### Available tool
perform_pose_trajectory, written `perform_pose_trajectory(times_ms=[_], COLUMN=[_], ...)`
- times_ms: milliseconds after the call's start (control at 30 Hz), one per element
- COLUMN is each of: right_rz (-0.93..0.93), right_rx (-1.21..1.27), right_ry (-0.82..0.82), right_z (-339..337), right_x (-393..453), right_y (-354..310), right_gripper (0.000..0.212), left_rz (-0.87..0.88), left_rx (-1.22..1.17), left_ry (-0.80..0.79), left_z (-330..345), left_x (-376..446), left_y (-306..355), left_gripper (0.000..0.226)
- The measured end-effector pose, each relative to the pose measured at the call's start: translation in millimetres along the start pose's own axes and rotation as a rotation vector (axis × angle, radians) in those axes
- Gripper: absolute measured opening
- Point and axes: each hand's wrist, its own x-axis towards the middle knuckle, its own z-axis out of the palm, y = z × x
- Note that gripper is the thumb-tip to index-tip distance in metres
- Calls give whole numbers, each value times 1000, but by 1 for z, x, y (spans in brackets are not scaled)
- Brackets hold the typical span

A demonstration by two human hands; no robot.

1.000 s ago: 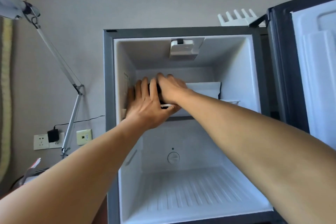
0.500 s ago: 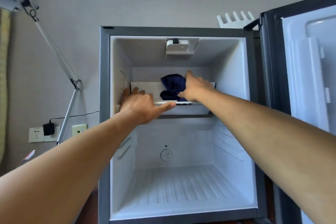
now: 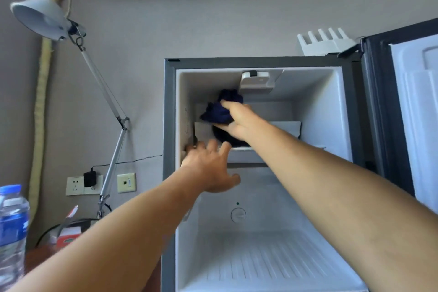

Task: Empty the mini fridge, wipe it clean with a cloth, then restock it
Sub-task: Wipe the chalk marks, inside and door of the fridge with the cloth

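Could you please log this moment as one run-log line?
stage: wiping | right hand: grips dark blue cloth, upper compartment | left hand: open, at white shelf edge | fridge: empty

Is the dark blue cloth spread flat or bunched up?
Bunched up: the dark blue cloth is crumpled into a ball, held by the right hand.

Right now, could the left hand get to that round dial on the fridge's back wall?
Probably yes. The left hand sits at the shelf edge, inside the open fridge, and the dial is just below it with nothing in between.
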Motion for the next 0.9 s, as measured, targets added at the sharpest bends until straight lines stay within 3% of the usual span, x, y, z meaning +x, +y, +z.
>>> perform_pose_trajectory(times_ms=[100,167,300,533,600,700,800,900], right_rz=[7,-13,-45,-124,-140,-116,-81,-75], right_rx=[183,239,289,302,273,202,180,224], right_ry=[-78,-87,-70,-386,-363,-152,62,119], right_z=[29,39,39,33,49,63,45,25], right_x=[28,34,0,-85,-81,-61,-30,-5], right_y=[13,18,13,-25,-30,-21,-12,-11], right_gripper=[69,68,52,14,34,22,30,37], left_rz=[4,14,6,-3,-7,-6,4,10], left_rx=[3,-9,13,-12,-5,9,20,41], left_ry=[-22,-36,-55,-73,-78,-62,-58,-54], left_z=[1,1,-2,-1,-1,-1,0,2], left_x=[3,2,2,2,2,0,0,2], left_y=[2,3,1,3,4,4,4,2], left_gripper=[85,87,88,93,92,85,87,89])
